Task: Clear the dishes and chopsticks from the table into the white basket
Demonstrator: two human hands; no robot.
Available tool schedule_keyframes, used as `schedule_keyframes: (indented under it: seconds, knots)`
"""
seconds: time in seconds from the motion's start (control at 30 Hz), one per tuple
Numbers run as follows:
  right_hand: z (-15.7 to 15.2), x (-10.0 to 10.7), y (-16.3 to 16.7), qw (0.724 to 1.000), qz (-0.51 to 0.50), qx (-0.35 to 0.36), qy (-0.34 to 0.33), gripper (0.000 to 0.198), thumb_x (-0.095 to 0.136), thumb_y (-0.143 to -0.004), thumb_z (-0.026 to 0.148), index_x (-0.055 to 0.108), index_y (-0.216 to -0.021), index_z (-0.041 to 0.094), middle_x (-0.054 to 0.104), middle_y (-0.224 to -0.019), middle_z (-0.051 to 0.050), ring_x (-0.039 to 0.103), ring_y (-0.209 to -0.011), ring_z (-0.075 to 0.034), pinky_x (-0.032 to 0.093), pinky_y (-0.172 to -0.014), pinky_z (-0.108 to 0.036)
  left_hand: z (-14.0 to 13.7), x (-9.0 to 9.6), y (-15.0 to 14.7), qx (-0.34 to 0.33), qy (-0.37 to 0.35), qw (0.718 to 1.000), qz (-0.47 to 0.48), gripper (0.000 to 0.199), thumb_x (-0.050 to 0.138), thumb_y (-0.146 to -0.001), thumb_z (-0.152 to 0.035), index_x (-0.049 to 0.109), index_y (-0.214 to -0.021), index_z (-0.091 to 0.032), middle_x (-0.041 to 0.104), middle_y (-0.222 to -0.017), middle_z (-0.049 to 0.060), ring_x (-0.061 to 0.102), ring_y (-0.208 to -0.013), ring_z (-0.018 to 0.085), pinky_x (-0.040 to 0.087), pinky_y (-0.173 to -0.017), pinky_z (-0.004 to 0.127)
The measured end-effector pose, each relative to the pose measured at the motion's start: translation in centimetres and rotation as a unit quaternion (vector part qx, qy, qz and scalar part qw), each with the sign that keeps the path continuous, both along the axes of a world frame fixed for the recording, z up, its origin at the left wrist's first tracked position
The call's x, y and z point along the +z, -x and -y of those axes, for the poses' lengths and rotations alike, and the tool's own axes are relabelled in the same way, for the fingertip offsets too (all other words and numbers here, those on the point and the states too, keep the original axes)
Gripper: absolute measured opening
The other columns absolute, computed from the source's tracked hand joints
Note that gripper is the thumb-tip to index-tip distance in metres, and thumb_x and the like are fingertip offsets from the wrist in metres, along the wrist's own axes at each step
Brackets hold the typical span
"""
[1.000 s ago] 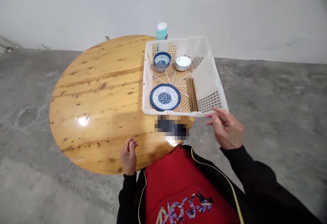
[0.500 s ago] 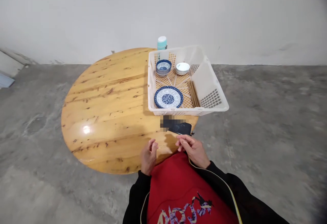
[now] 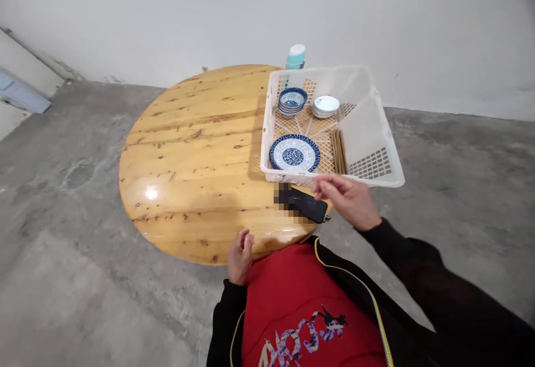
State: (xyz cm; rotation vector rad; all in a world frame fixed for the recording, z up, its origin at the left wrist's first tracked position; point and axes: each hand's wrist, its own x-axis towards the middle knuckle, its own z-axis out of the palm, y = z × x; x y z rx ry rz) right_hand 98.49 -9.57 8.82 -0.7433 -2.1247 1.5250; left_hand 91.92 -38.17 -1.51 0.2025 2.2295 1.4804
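My right hand (image 3: pixel 346 201) is over the near rim of the white plastic basket (image 3: pixel 273 178), fingers loosely extended and holding nothing visible. Just left of it lies a dark phone (image 3: pixel 312 207), partly pixelated. My left hand (image 3: pixel 240 255) rests near the front edge of the round wooden table (image 3: pixel 188 172), loosely curled with thumb and fingers apart. Inside the basket are blue-and-white plates (image 3: pixel 293 156), stacked patterned bowls (image 3: pixel 291 102), a stack of small white dishes (image 3: pixel 326 106) and a bundle of brown chopsticks (image 3: pixel 339 152).
Behind the basket stands a turquoise bottle (image 3: pixel 296 57) with a white top. The basket's right side overhangs the table. A pale wall (image 3: pixel 167 15) rises beyond, and a light blue object (image 3: pixel 25 93) is at the far left of the floor.
My right hand has moved forward and right, from beside my shirt to the basket's near rim. My left hand stays near the table edge. The view has shifted, and the basket appears farther right.
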Motion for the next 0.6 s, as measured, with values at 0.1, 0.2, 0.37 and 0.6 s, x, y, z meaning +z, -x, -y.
schedule_keyframes:
  seconds: [0.1, 0.2, 0.37, 0.6]
  knots:
    - [-5.8, 0.8, 2.5, 0.995, 0.021, -0.053, -0.087, 0.021, 0.061, -0.086, 0.036, 0.069, -0.096, 0.02, 0.074, -0.084, -0.006, 0.069, -0.07, -0.019, 0.058, -0.073, -0.035, 0.0, 0.8, 0.0, 0.049, 0.004, 0.999, 0.013, 0.041, 0.052, -0.091, -0.051, 0.066, -0.107, -0.017, 0.074, -0.094, 0.009, 0.073, -0.086, 0.021, 0.056, -0.081, 0.034]
    - [-11.1, -0.3, 4.9, 0.978, 0.114, -0.08, -0.152, 0.016, 0.064, -0.082, 0.024, 0.071, -0.095, 0.017, 0.075, -0.094, -0.01, 0.071, -0.087, -0.024, 0.056, -0.085, -0.037, -0.6, 1.5, 0.2, 0.07, 0.016, 0.997, 0.012, 0.045, 0.053, -0.089, -0.055, 0.067, -0.105, -0.016, 0.074, -0.093, 0.01, 0.073, -0.083, 0.021, 0.056, -0.08, 0.034]
    - [-16.5, -4.7, 7.9, 0.955, 0.276, -0.057, -0.09, 0.012, 0.068, -0.078, 0.017, 0.064, -0.067, 0.015, 0.066, -0.066, -0.007, 0.068, -0.081, -0.026, 0.054, -0.082, -0.038, -2.6, 2.2, 0.5, 0.057, 0.015, 0.998, 0.003, 0.044, 0.053, -0.089, -0.054, 0.066, -0.107, -0.016, 0.075, -0.094, 0.01, 0.073, -0.085, 0.02, 0.057, -0.082, 0.034]
    - [-16.3, -8.8, 9.2, 0.939, 0.285, -0.012, 0.191, 0.023, 0.068, -0.083, 0.019, 0.058, -0.063, 0.019, 0.062, -0.055, -0.003, 0.064, -0.058, -0.018, 0.056, -0.059, -0.032, -5.1, 2.5, -0.4, 0.036, 0.022, 0.999, -0.003, 0.04, 0.051, -0.092, -0.048, 0.066, -0.11, -0.016, 0.076, -0.094, 0.01, 0.073, -0.085, 0.02, 0.056, -0.083, 0.034]
